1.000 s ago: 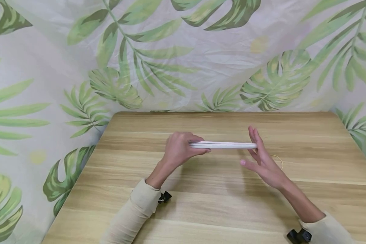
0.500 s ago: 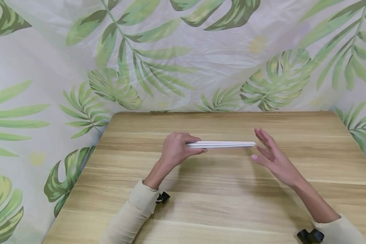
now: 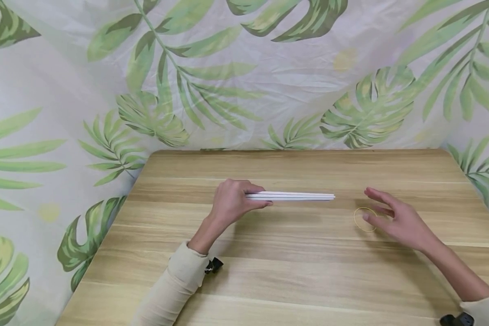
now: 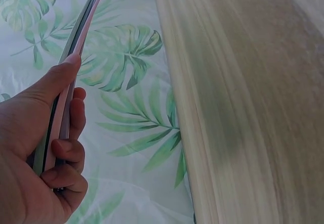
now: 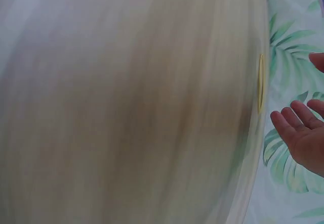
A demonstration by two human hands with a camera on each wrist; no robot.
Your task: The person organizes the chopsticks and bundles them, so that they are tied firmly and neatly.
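Note:
My left hand (image 3: 230,201) grips a bundle of several slim, pale chopsticks (image 3: 299,196) by one end and holds it level above the table. Their narrower ends point right, lying nearly even. In the left wrist view the thumb lies along the chopsticks (image 4: 63,102) and the fingers curl round them; pinkish, greenish and dark sides show. My right hand (image 3: 403,222) is off to the right, apart from the bundle, holding nothing, fingers loosely spread. A thin yellow rubber band (image 3: 355,222) lies on the table near its thumb. The right wrist view shows the rubber band (image 5: 260,82) edge-on.
The wooden table (image 3: 293,280) has rounded far corners. Behind it and at both sides hangs a leaf-patterned cloth (image 3: 228,68). A small black camera (image 3: 213,265) sits at the left cuff, another black camera (image 3: 456,319) at the right cuff.
My right hand has left the chopstick ends, which it was touching, and moved right and towards me. The left hand has shifted slightly left with the chopsticks. The rubber band shows again in full.

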